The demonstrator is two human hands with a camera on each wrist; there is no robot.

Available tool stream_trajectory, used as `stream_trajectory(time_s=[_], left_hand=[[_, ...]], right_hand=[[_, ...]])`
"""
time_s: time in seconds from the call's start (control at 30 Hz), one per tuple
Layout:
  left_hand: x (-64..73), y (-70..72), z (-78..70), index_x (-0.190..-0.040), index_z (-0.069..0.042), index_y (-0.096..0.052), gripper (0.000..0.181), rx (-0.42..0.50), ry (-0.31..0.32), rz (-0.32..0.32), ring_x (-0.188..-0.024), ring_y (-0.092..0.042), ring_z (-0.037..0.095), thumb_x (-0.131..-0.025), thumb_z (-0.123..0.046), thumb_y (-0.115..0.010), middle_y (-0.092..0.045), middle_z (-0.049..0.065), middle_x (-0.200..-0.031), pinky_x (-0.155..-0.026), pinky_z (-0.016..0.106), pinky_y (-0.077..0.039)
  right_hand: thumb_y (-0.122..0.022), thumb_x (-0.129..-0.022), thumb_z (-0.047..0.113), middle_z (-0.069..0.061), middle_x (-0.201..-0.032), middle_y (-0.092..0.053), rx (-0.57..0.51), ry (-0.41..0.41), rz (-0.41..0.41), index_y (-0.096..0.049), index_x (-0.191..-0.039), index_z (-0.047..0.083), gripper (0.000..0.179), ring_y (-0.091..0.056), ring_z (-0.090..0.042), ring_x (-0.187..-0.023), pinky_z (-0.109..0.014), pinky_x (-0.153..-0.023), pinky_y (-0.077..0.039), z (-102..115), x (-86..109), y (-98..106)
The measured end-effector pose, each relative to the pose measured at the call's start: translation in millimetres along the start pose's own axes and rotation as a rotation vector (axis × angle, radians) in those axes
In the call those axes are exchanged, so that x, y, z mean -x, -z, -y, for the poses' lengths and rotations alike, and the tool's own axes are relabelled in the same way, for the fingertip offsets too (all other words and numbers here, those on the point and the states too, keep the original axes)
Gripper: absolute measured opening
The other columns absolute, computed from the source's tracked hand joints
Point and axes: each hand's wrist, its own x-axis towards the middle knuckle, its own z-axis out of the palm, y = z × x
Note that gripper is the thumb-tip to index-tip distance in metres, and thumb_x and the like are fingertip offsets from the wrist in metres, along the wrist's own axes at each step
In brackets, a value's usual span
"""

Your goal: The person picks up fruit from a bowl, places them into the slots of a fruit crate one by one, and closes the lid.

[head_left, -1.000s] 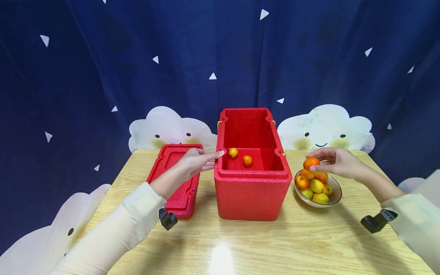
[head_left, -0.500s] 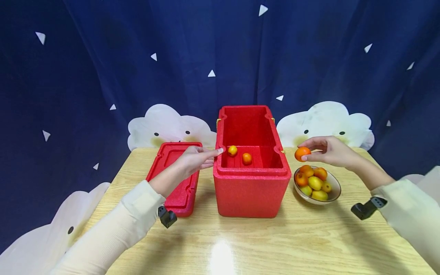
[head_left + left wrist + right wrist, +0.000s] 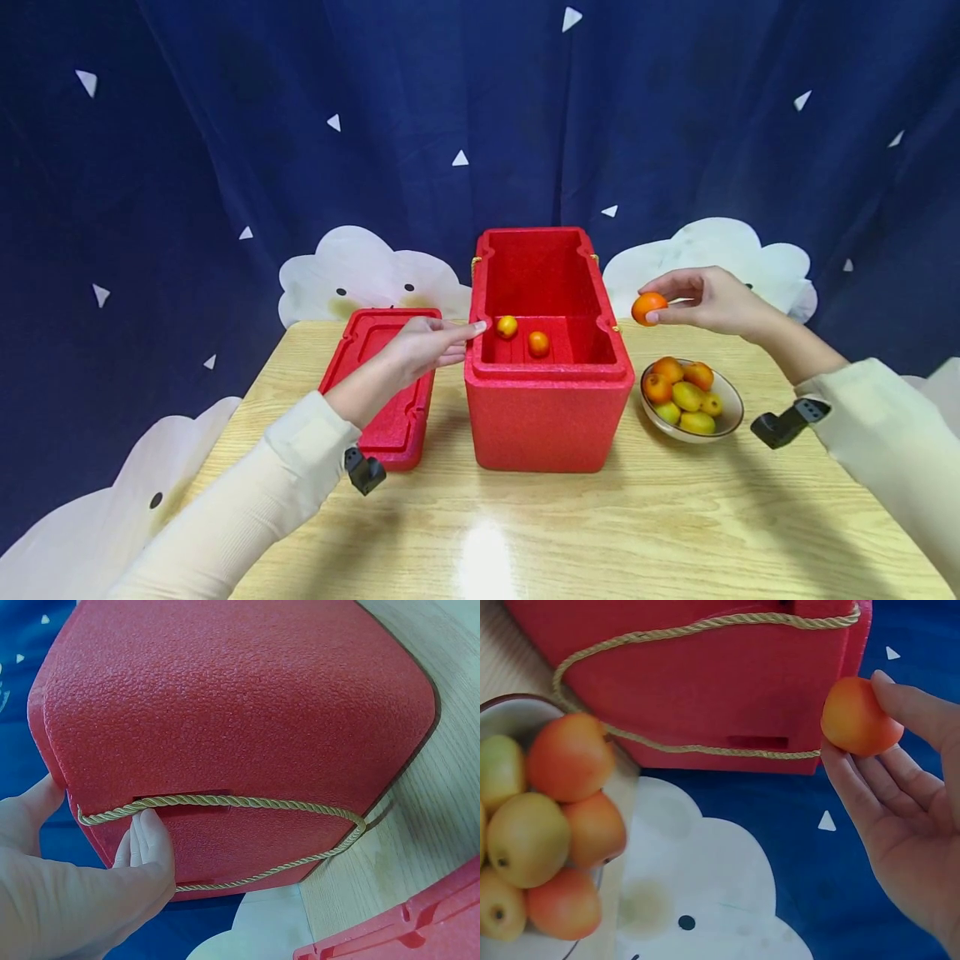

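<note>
In the head view, my right hand (image 3: 712, 302) pinches a round orange-red fruit (image 3: 649, 308) between thumb and fingertips. It is raised above and behind the fruit bowl (image 3: 730, 402), to the right of the open red box (image 3: 543, 429). My left hand (image 3: 423, 346) grips the box's left rim, thumb over the top edge. In the left wrist view, its fingers (image 3: 154, 836) press on the outer wall beside a gold rope handle (image 3: 255, 802). Two small fruits, one yellow-orange (image 3: 507, 327) and one orange (image 3: 538, 344), lie on the box floor.
Several orange, yellow and green-yellow fruits (image 3: 687, 397) fill the bowl. A red lid (image 3: 390, 425) lies on the wooden table (image 3: 570, 533) left of the box. Behind hangs a dark blue curtain (image 3: 517, 108), with white cloud cutouts (image 3: 367, 258) along the table's back edge.
My right hand has lifted the orange-red fruit out of the bowl, moving up and left toward the box. The left hand stays on the box rim. The view has shifted slightly.
</note>
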Motion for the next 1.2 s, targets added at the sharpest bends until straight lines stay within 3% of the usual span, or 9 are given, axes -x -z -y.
stream_trajectory(time_s=[0.2, 0.47, 0.67, 1.2], left_hand=[[1.5, -0.2, -0.8, -0.129, -0.003, -0.048, 0.061, -0.001, 0.013, -0.006, -0.118, -0.064, 0.025, -0.086, -0.040, -0.069, -0.061, 0.012, -0.130, -0.100, 0.033, -0.052], [0.3, -0.1, -0.8, -0.129, -0.002, -0.048, 0.059, 0.002, 0.010, -0.007, -0.118, -0.064, 0.025, -0.087, -0.037, -0.068, -0.061, 0.013, -0.129, -0.100, 0.032, -0.051], [0.5, -0.5, -1.8, -0.128, -0.002, -0.049, 0.057, -0.002, 0.007, -0.005, -0.118, -0.064, 0.026, -0.088, -0.037, -0.068, -0.061, 0.014, -0.130, -0.101, 0.032, -0.051], [-1.6, -0.3, -0.7, -0.127, -0.001, -0.049, 0.056, 0.013, 0.006, 0.003, -0.118, -0.064, 0.025, -0.088, -0.036, -0.068, -0.062, 0.014, -0.130, -0.100, 0.031, -0.052]], right_hand=[[-0.076, -0.082, 0.014, -0.009, -0.104, -0.074, 0.014, 0.003, 0.001, -0.065, -0.119, 0.005, 0.039, -0.068, -0.002, -0.085, -0.013, -0.075, -0.056, 11.9, -10.6, 4.1], [-0.075, -0.083, 0.018, -0.009, -0.107, -0.073, 0.059, 0.000, 0.012, -0.066, -0.118, 0.008, 0.038, -0.070, -0.009, -0.090, -0.013, -0.076, -0.056, 33.0, -27.5, 9.1], [-0.075, -0.083, 0.023, -0.011, -0.110, -0.072, 0.080, 0.005, 0.042, -0.065, -0.119, 0.008, 0.041, -0.070, -0.017, -0.095, -0.019, -0.078, -0.059, 43.3, -39.7, 9.1], [-0.073, -0.085, 0.024, -0.007, -0.106, -0.074, 0.077, -0.008, 0.127, -0.066, -0.117, 0.010, 0.036, -0.070, -0.018, -0.095, -0.033, -0.090, -0.058, 72.1, -74.6, 11.4]])
